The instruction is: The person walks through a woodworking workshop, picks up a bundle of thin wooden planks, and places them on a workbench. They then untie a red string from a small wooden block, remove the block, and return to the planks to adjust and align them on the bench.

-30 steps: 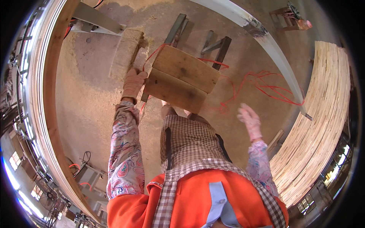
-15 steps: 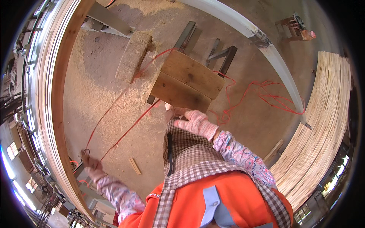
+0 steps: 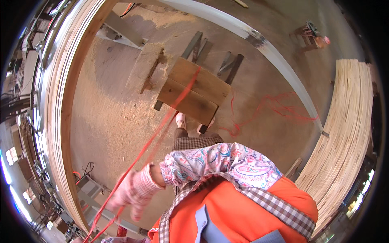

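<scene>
A red strap (image 3: 146, 146) runs in two strands from the wooden stool (image 3: 194, 87) toward the lower left, raised and partly blurred. My right hand (image 3: 135, 192), in a pink knitted glove, reaches across my body to the strap. Its thumb is spread away from the fingers, whose tips are smeared by motion near the strands. My left hand is almost wholly cut off at the lower left edge, where the strands lead. Only a bit of the left sleeve (image 3: 125, 240) shows, and the fingers there are hidden.
Stacked boards (image 3: 65, 101) stand along the left and a stack of thin wood sheets (image 3: 338, 133) on the right. A white beam (image 3: 283, 60) arcs across the far right. A dusty block (image 3: 146, 67) lies near sawdust (image 3: 109, 109). Loose red strap (image 3: 275, 105) tangles on the floor.
My right hand has moved from over my lap to the lower left. My left hand has dropped to the frame's lower edge. The red strap has risen across the stool.
</scene>
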The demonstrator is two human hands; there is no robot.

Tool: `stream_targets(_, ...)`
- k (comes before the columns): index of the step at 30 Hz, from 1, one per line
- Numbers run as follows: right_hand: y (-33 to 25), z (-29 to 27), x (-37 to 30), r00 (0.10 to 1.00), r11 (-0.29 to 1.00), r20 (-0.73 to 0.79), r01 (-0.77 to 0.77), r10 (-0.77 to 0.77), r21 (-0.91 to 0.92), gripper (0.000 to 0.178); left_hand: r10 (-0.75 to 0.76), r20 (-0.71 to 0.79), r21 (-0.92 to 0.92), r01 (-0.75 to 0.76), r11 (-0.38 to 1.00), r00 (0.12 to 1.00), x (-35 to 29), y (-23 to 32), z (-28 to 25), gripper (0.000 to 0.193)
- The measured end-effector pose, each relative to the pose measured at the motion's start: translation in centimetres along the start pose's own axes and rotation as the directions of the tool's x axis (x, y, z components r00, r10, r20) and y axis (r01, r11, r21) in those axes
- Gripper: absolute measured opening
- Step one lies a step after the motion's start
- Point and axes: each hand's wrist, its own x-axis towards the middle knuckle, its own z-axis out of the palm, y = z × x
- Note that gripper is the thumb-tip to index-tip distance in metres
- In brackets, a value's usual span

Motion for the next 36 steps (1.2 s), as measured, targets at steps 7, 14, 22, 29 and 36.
stream_targets(7, -1.1, 7.8, -10.1, 0.910, 0.887, -0.035, -0.411, 0.413, -0.211, 0.028, -0.037, -0.550, -0.355, -0.194, 0.915, 0.835, 1.3, 4.0, -4.7, 0.041)
stream_targets(14, -8.6, -2.8, -10.6, 0.194, 0.538, -0.715, -0.536, -0.672, -0.651, 0.023, -0.159, 0.182, -0.238, 0.201, 0.950, 0.970, 0.5, -0.5, -3.3, 0.020)
stream_targets(22, -4.7, 9.1, -3.0, 0.965, 0.909, -0.067, -0.214, 0.254, 0.357, 0.027, -0.710, -0.338, -0.271, 0.659, 0.702, 0.618, -14.0, -17.8, -4.8, 0.027)
stream_targets(29, -16.6, 15.2, -24.8, 0.553, 0.729, -0.528, -0.237, 0.645, 0.642, 0.025, -0.623, -0.661, -0.443, 0.453, 0.774, 0.418, -15.7, -20.8, -17.7, 0.038)
stream_targets(36, -32.3, 37.0, -30.0, -0.719, 0.938, -0.685, -0.309, -0.121, 0.159, 0.032, -0.901, 0.318, -0.231, 0.946, 0.228, 0.295, -6.5, -30.7, 14.5, 0.036)
